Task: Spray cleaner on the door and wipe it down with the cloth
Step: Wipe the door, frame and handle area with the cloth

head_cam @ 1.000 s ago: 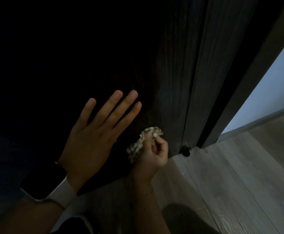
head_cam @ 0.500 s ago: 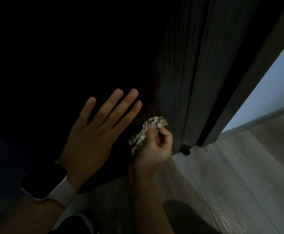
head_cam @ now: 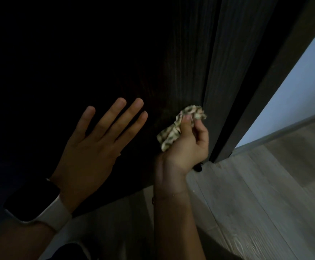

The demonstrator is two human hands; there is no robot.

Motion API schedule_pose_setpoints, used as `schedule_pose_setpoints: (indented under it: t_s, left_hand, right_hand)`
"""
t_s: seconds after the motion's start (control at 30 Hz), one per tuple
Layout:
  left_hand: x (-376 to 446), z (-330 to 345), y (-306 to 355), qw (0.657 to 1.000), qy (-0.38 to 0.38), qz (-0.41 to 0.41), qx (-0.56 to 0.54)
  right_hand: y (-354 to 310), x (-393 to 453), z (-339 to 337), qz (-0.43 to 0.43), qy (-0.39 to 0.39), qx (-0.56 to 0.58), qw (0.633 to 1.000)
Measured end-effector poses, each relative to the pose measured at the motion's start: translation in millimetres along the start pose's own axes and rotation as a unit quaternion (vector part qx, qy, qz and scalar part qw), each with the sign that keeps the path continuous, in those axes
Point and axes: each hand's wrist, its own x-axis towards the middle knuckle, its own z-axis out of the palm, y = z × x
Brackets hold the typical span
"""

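Dark wood-grain door [head_cam: 190, 62]: right hand [head_cam: 186, 145], pinching crumpled patterned cloth [head_cam: 173, 128], has climbed toward one o'clock along its edge; left hand [head_cam: 94, 147] stays spread flat. Wiping continues.

Bare forearms, a dark-faced smartwatch [head_cam: 32, 201] on a white band, left wrist.

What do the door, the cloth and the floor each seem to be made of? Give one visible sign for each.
Door: probably wood or wood-look laminate, dark and matt; fine vertical grain lines.
Cloth: soft woven fabric, seemingly; it crumples into folds in the right hand and bears a light-and-dark pattern.
Floor: grey wood-look planks, laminate or vinyl perhaps; straight seams, faint grain, slight sheen.
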Motion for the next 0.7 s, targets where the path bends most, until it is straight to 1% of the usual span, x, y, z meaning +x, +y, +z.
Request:
schedule_pose_setpoints:
  t_s: [0.07,0.1,0.23,0.3,0.33,0.37,0.43,0.53,0.63,0.7]
  left_hand:
    - [-0.9,0.4,0.7,1.000,-0.010,0.000,0.000]
    - [-2.0,1.0,1.3,1.000,-0.010,0.000,0.008]
    - [-3.9,1.3,1.0,0.999,-0.012,0.007,0.035]
    - [-3.9,1.0,0.8,0.999,-0.008,0.006,0.034]
    - [-3.3,0.8,0.2,0.999,-0.008,0.006,0.032]
    - [-3.1,0.6,-0.1,0.999,-0.010,0.006,0.031]
    - [-3.8,0.9,-0.1,0.999,-0.013,0.008,0.030]
    - [-4.9,1.3,1.2,0.999,-0.015,0.006,0.034]
    - [-3.4,1.4,1.7,1.000,-0.019,0.003,0.022]
    - [-1.7,0.7,1.3,1.000,-0.012,0.000,0.005]
  right_hand:
    - [1.6,3.1,-5.8,0.007,0.007,-0.018,1.000]
    - [5.6,6.9,-14.2,0.025,0.023,-0.028,0.999]
    - [28.0,22.6,-53.1,0.148,0.126,-0.035,0.980]
    - [28.8,24.2,-57.8,0.170,0.115,-0.028,0.978]
    - [26.8,23.4,-54.9,0.156,0.101,-0.030,0.982]
    - [22.3,20.2,-48.3,0.122,0.087,-0.030,0.988]
    - [5.3,6.0,-21.9,0.032,0.045,-0.023,0.998]
    - [-19.7,-16.3,15.2,-0.083,-0.028,-0.009,0.996]
    - [-24.6,-19.3,24.4,-0.121,-0.067,-0.006,0.990]
    - [-18.2,-10.9,14.6,-0.125,-0.047,-0.025,0.991]
